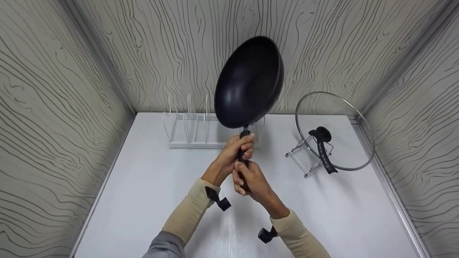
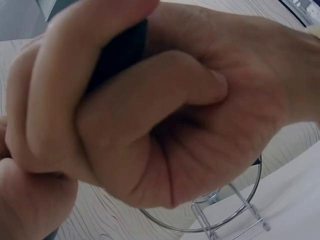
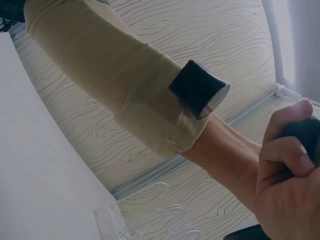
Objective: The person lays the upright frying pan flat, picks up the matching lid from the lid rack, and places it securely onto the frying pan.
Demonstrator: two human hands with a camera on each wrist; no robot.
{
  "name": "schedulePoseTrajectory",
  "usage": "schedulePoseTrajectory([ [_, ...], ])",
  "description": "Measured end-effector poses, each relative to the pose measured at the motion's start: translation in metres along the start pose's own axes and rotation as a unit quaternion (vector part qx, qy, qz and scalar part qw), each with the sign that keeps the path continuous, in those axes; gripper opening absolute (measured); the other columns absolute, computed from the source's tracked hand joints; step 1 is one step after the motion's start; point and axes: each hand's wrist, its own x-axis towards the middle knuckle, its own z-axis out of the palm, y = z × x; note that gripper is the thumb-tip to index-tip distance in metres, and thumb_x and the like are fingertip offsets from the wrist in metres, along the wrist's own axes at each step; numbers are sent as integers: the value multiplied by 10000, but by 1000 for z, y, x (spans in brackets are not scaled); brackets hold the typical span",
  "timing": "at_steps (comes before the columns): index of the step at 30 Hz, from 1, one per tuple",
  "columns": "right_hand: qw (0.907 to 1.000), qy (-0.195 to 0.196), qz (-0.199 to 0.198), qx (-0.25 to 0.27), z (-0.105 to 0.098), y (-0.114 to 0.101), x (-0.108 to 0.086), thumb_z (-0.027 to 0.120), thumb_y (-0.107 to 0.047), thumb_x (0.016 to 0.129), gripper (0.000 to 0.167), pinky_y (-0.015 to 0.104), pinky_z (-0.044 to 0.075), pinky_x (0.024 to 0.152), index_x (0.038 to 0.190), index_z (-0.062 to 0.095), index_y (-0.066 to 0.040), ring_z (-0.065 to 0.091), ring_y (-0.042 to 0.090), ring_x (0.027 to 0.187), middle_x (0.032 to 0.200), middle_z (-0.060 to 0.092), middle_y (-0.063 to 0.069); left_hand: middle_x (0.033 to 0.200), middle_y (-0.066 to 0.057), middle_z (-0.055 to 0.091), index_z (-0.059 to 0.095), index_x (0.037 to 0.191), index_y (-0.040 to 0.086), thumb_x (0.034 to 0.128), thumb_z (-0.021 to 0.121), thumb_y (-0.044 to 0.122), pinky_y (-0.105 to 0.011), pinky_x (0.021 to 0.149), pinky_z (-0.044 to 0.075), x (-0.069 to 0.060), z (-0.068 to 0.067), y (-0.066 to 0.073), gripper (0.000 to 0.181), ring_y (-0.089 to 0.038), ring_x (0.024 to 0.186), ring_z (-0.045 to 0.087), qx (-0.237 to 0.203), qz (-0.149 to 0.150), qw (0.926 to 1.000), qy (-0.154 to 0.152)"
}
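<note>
A dark wok (image 1: 249, 82) is raised over the table, tilted so that its hollow inside faces the head camera. Both hands hold its black handle (image 1: 244, 134). My left hand (image 1: 235, 150) grips the part nearer the bowl, its fingers wrapped around it. Just below, close against it, my right hand (image 1: 252, 179) has its fingers curled round the handle's lower part, thumb along the top. In the left wrist view the left hand's curled fingers (image 2: 135, 100) cover most of the handle.
Behind the wok, a white wire rack (image 1: 195, 145) stands at the table's back, partly hidden. To the right, a glass lid (image 1: 353, 167) with a metal rim and black handle leans on a small wire stand (image 1: 299, 161). Wood-grain panels (image 1: 172, 53) enclose the white table (image 1: 143, 193).
</note>
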Motion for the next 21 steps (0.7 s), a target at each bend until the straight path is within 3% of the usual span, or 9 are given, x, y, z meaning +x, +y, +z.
schedulePoseTrajectory([
  [3,9999,-76,-21,71,0,1,1,396,-175,1128,395,166,398,404,745,483,-130,520,15,419,585,486,-108,574,127,492,478,800,157,1134,444,141,-111,465,406,-1,-1,0,336,9,460,561,-241,5,9994,-244],
  [6,9999,-125,-38,101,-1,1,1,396,-169,1131,411,161,393,404,731,480,-129,516,12,420,587,487,-109,556,135,492,466,770,169,1144,425,148,-118,453,378,-1,-2,-1,377,15,449,539,-54,51,9996,-264],
  [15,9999,-140,-34,65,-2,4,1,443,-174,1132,376,163,390,416,767,503,-110,516,18,436,609,498,-96,587,143,443,469,847,167,1099,525,158,-133,457,401,-1,-4,-7,258,11,449,518,879,269,9956,195],
  [21,9997,-82,114,180,-2,6,2,491,-173,1116,365,169,385,413,755,495,-119,510,22,428,607,494,-90,604,128,437,468,890,150,1073,566,145,-157,462,434,-3,-6,-8,207,-17,452,520,1152,357,9914,501],
])
